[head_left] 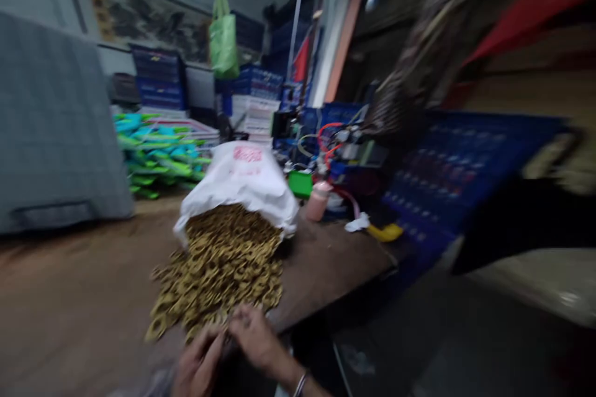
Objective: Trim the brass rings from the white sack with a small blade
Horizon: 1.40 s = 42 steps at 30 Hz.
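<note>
A heap of small brass-coloured rings (218, 270) spills out of a white plastic bag (242, 183) onto a brown table (326, 260). My left hand (198, 366) and my right hand (256, 338) meet at the near edge of the heap, at the table's front. Both are blurred by motion. The fingers of both look curled and pressed together, and what they hold is too smeared to name. A bracelet (299, 384) shows on my right wrist.
A pink bottle (319, 200), a green box (300, 184) and a machine with red and blue wires (333, 146) stand behind the bag. Blue crates (161, 77), a green hanging bag (223, 37), turquoise and green parts (158, 155) and a grey panel (51, 124) fill the back and left.
</note>
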Tool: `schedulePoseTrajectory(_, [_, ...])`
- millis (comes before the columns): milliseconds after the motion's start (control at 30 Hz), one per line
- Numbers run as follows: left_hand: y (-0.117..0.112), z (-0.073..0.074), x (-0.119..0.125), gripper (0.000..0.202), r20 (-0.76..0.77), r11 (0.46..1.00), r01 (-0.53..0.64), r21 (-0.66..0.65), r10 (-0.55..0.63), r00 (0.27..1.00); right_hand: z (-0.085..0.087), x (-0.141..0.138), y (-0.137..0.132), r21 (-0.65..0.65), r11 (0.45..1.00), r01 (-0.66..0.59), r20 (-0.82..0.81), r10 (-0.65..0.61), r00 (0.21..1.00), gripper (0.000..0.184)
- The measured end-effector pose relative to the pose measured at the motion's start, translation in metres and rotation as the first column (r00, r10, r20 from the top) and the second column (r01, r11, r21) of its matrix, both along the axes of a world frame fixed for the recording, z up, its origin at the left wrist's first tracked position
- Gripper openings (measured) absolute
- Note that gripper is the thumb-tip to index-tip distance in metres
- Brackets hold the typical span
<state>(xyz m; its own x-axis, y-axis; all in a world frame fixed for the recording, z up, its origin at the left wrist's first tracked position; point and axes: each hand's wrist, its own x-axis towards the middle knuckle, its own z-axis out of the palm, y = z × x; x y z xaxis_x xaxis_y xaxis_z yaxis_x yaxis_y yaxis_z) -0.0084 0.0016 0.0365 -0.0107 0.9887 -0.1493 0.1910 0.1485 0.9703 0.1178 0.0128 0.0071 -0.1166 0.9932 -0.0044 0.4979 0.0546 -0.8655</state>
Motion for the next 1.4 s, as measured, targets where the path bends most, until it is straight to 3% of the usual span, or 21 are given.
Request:
schedulePoseTrajectory(67, [-0.002,-0.009,-0.006,0.029,0.158,0.989,0.149,0.009,-0.149,0.976,-0.004,-0.002,0.005,-0.069,0.997,0.031,-0.125,-0.039,0.991,0.018])
schedulePoseTrajectory(133, [-0.005,-0.016,-0.009,0.034,0.281,0.971,0.203,-0.125,-0.162,0.946,-0.004,-0.002,0.005,-0.061,0.998,0.0,-0.165,-0.01,0.986,0.02])
schedulePoseTrajectory(233, [-0.013,-0.02,-0.01,0.03,0.353,0.96,0.193,-0.202,-0.112,0.929,0.0,0.0,0.001,-0.047,0.998,-0.05,-0.115,0.044,0.992,0.021])
schedulePoseTrajectory(367, [-0.018,-0.022,-0.008,0.03,0.396,0.96,0.192,-0.202,-0.1,0.913,0.001,0.0,-0.005,-0.062,0.992,-0.105,-0.116,0.098,0.988,0.021])
schedulePoseTrajectory(633, [-0.018,-0.026,-0.008,0.031,0.492,0.946,0.248,-0.207,-0.118,0.863,-0.005,0.004,-0.002,-0.067,0.992,-0.104,-0.165,0.091,0.982,0.024])
schedulePoseTrajectory(767, [-0.02,-0.027,-0.005,0.029,0.549,0.946,0.211,-0.248,-0.042,0.835,-0.01,0.012,-0.005,-0.03,0.999,-0.036,0.048,0.037,0.998,0.022])
schedulePoseTrajectory(867, [-0.019,-0.028,-0.004,0.029,0.537,0.954,0.177,-0.244,-0.019,0.843,-0.011,0.015,-0.011,0.01,0.989,-0.145,0.26,0.137,0.956,0.017])
schedulePoseTrajectory(1000, [-0.018,-0.03,-0.004,0.028,0.513,0.962,0.155,-0.223,-0.02,0.858,-0.009,0.013,-0.017,0.013,0.976,-0.219,0.456,0.189,0.87,0.031])
schedulePoseTrajectory(1233, [-0.023,-0.031,-0.007,0.028,0.49,0.963,0.171,-0.207,-0.049,0.87,-0.008,0.011,-0.015,-0.023,0.973,-0.231,0.603,0.198,0.773,0.032])
schedulePoseTrajectory(1400, [-0.036,-0.02,-0.011,0.023,0.625,0.923,0.282,-0.261,-0.061,0.778,-0.014,0.018,-0.007,-0.001,0.996,-0.091,0.676,0.068,0.734,0.031])
